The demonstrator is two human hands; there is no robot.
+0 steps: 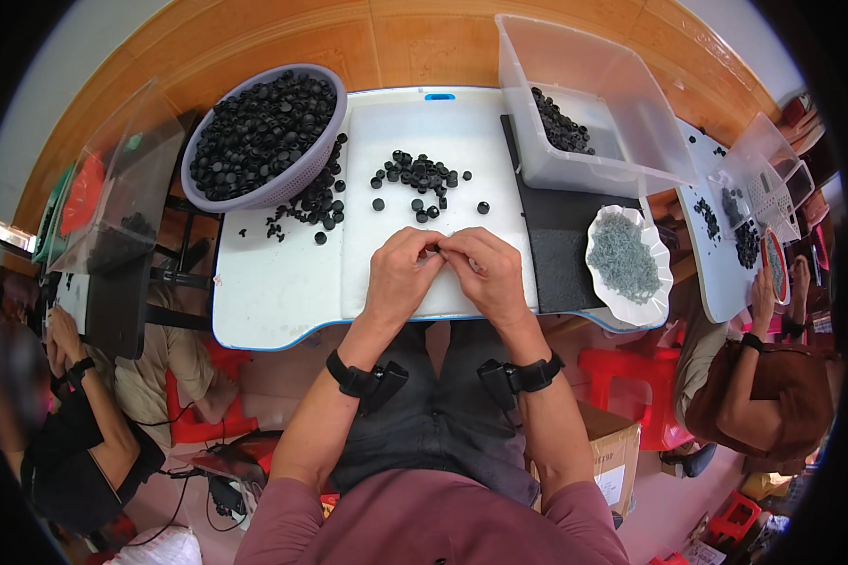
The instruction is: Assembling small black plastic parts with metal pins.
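Observation:
My left hand [400, 275] and my right hand [490, 273] meet at the front of the white work mat [367, 132]. Their thumbs and fingertips pinch together around a small black cap [433, 249], which the fingers mostly cover. Just beyond my fingertips lies a loose pile of black round caps [424, 172], with a few stray ones nearer my hands. More black caps and smaller black bits [311, 205] are scattered to the left of the mat.
A lavender basket [294, 196] heaped with black caps stands back left. At back right, a clear plastic bin [594, 174] holds some black pieces. Below it, a white scalloped dish [664, 273] of small translucent pieces sits beside a black mat [570, 245]. People work at tables on both sides.

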